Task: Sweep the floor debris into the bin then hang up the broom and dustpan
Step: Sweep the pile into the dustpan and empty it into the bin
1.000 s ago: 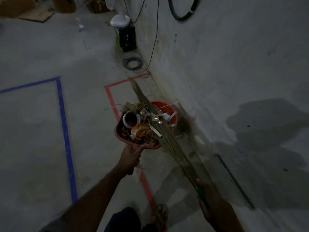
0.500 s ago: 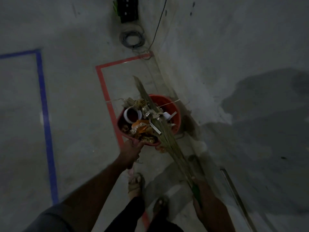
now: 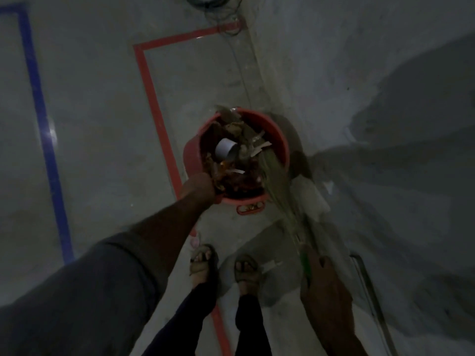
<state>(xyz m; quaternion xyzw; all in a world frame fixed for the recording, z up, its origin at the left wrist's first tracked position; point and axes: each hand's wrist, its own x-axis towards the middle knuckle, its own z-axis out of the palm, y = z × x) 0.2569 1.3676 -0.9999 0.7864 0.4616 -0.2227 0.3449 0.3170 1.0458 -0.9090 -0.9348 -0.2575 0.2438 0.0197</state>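
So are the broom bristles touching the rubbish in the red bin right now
Touching. The head view shows the broom bristles lying across the red bin rim and running straight into the debris piled inside, with no gap between them.

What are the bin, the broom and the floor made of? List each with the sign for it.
Bin: likely moulded plastic, given its smooth, even red rim and a moulded loop handle.
Broom: dry grass or straw bristles, thin pale strands; the green handle looks like plastic, unclear in the dim light.
Floor: bare concrete, grey, mottled and matt.
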